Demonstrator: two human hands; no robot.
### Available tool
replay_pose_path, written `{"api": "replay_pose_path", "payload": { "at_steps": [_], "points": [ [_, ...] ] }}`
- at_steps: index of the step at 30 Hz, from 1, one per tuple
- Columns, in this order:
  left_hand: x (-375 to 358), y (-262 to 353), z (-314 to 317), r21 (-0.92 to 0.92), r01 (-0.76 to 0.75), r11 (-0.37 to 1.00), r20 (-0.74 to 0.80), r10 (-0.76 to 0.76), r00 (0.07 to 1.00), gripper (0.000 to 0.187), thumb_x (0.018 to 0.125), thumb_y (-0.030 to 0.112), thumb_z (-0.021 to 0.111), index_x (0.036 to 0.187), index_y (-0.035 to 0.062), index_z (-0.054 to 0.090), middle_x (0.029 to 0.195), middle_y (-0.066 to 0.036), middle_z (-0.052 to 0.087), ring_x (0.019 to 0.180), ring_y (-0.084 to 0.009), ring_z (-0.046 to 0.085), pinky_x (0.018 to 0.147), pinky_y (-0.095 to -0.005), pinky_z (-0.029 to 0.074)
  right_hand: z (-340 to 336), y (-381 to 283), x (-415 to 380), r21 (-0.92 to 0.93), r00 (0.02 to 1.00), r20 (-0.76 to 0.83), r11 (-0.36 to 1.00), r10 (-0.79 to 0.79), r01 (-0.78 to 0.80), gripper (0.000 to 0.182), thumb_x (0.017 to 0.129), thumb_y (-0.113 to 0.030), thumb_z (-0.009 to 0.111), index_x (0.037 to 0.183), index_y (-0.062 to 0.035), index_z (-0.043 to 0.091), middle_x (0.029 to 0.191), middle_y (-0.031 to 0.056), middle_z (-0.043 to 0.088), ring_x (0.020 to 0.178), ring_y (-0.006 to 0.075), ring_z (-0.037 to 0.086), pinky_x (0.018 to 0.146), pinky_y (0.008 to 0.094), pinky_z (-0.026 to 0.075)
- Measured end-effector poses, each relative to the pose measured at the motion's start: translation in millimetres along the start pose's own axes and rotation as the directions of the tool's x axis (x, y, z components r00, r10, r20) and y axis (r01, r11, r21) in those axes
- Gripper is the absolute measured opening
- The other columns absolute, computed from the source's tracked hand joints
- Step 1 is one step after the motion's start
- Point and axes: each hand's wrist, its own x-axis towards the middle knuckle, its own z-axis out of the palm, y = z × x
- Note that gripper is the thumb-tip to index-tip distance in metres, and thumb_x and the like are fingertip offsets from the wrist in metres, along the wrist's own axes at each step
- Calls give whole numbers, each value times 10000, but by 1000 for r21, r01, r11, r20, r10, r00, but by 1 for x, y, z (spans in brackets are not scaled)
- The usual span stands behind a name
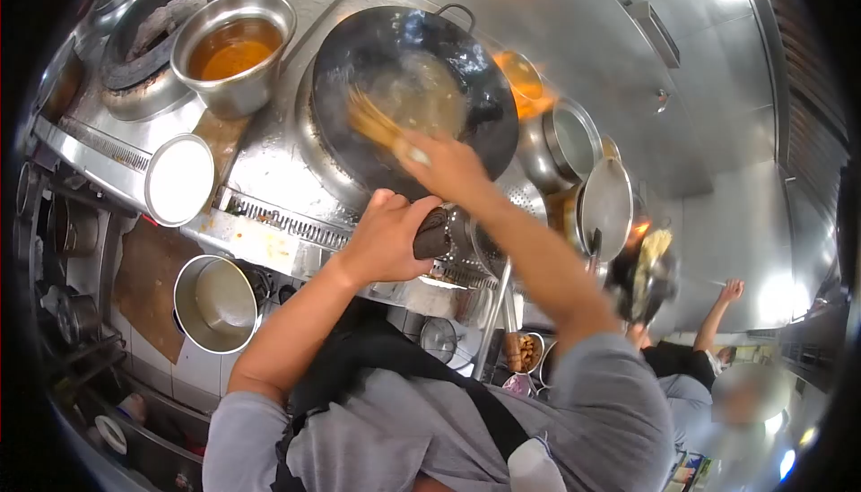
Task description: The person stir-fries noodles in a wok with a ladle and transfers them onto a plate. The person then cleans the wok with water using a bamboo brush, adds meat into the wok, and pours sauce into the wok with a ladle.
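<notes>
A large black wok [489,102] sits tilted on the burner, with cloudy liquid pooled in its bottom. My right hand [439,165] is closed around a bamboo wok brush [372,120], its bristles inside the wok and blurred by motion. At the wok's near rim, my left hand [386,236] is closed on a dark folded cloth [432,234]. Whether a wok handle lies inside the cloth is hidden.
Left of the wok stands a metal pot [238,88] of orange-brown liquid. A white round container [179,180] is at the stove edge, above a deep pot [215,304]. Strainers [607,209] crowd the right. Another person [691,357] works there with a second wok [659,281].
</notes>
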Motion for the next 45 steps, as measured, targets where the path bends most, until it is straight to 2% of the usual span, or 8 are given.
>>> {"api": "replay_pose_path", "payload": {
  "at_steps": [6,8,17,21,28,31,39,45],
  "points": [
    [-2,-6,-5,-129,38,991,15,-36,999,723,535,224,783,1190,72,517,846,-106,595,804,-291,556,813,-375,367,-95,98,54,-662,863,457,730,214,170,334,883,-312,478,961,-57,678,896,192,666,829,348,662,737,465,527],
    [2,-9,-7,-145,53,988,-16,-56,998,717,541,226,780,1190,73,518,847,-105,595,800,-289,556,813,-375,367,-85,97,103,-584,955,193,808,225,-72,293,863,-259,488,879,-30,670,852,202,668,787,377,660,696,486,524],
    [2,-15,-14,-138,29,990,45,-22,999,702,544,235,770,1181,73,524,857,-107,607,792,-291,566,807,-379,363,-94,109,34,-486,960,278,868,42,103,348,907,-338,445,1004,-100,680,905,217,655,854,405,627,756,484,506],
    [10,-14,-17,-125,59,990,37,-55,998,703,541,233,774,1178,78,520,866,-103,608,794,-290,565,806,-380,361,-47,92,126,-348,978,33,920,204,-180,363,865,-350,496,1045,-88,673,923,228,658,906,414,623,824,456,500],
    [2,-11,-15,-113,45,993,45,-40,998,718,552,241,786,1193,77,507,872,-112,612,817,-295,576,842,-380,364,-56,93,75,-429,980,197,897,-17,102,374,842,-378,488,1062,-139,673,1016,234,642,958,408,615,864,467,487],
    [3,-10,-15,-89,80,993,86,-73,994,727,551,244,788,1197,69,504,876,-122,612,824,-303,575,853,-377,363,-37,70,125,-200,978,40,961,203,-191,340,835,-373,535,1055,-155,675,1019,228,642,957,395,618,861,465,490],
    [2,-4,-10,-63,78,995,89,-72,993,731,545,235,780,1198,65,499,883,-127,617,836,-304,577,853,-384,357,-39,72,120,-260,974,220,966,46,13,428,798,-413,611,1149,-170,641,1011,176,664,944,366,628,845,442,487],
    [2,-6,-10,-54,54,997,69,-51,996,687,565,224,757,1186,78,504,887,-93,627,826,-288,588,829,-376,360,16,42,60,34,994,-54,995,93,-91,398,812,-420,594,1116,-170,649,1022,204,649,970,381,614,846,449,487]
  ]
}}
